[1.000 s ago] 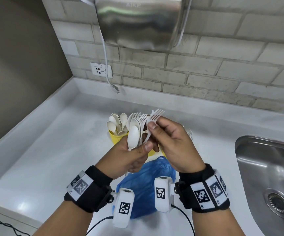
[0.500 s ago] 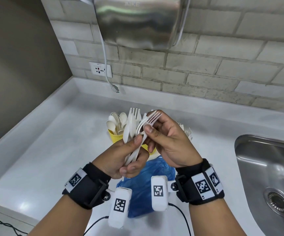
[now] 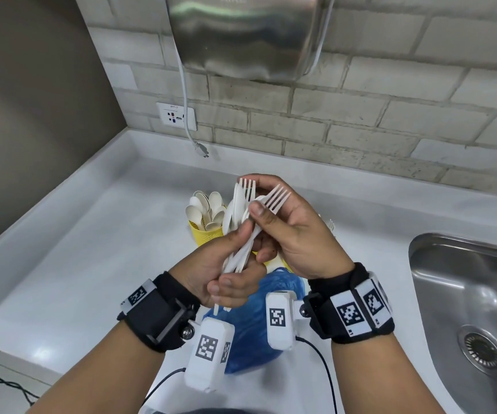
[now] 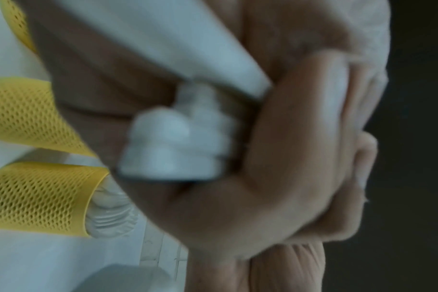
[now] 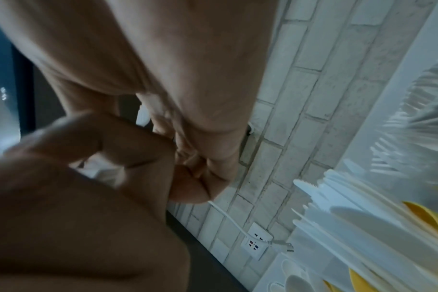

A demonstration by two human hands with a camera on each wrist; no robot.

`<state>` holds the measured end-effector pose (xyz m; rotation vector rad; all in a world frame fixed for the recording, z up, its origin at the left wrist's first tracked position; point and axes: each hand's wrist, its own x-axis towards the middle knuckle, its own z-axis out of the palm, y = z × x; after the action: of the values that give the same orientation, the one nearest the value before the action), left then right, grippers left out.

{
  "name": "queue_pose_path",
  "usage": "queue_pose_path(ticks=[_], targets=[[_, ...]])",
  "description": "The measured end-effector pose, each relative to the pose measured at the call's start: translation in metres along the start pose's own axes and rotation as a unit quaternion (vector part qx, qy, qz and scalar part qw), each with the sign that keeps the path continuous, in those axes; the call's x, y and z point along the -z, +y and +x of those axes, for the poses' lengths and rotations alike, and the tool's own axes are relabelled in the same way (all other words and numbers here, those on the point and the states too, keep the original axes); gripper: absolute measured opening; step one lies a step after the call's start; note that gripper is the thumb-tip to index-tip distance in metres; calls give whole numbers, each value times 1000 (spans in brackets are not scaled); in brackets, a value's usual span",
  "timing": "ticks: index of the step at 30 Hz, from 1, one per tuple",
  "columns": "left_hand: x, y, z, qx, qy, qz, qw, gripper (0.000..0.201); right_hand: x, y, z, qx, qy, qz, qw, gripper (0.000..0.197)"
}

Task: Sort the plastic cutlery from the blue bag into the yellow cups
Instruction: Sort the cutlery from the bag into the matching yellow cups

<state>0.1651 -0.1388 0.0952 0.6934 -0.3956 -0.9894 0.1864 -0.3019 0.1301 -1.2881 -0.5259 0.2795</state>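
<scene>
Left hand (image 3: 211, 271) fist-grips white cutlery bundle (image 3: 238, 234); right hand (image 3: 295, 234) pinches one fork (image 3: 275, 198) from it, above blue bag (image 3: 250, 330).

my head view is bright and sharp, edges bowed, glare on the dryer (image 3: 241, 34); both wrist views are dim, blurred.

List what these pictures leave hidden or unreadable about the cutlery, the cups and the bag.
- Count and mix in the bundle: head view, the left hand wraps the handles; left wrist view is blurred.
- Cups beside the spoon cup: head view, both hands cover them.
- Blue bag contents: head view, wrist cameras and hands overlap it.
- Right hand grip on the fork: right wrist view blurred.
</scene>
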Motion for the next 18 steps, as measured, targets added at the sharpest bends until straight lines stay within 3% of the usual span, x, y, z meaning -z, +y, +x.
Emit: queue_pose_path(ticks=[5,8,12,15,18], targets=[[1,-3,0,-31,42,14,999,49,0,6,3,35,98,-25,994,6],[-1,-2,2,-60,115,72,989,47,2,11,4,75,150,-84,982,2],[-2,1,3,-99,245,232,936,41,2,9,2,136,236,-161,948,2],[-9,3,2,-96,267,328,901,36,2,11,1,143,270,-225,925,2],[-13,3,4,-85,277,369,883,39,6,17,3,160,272,-332,889,6]])
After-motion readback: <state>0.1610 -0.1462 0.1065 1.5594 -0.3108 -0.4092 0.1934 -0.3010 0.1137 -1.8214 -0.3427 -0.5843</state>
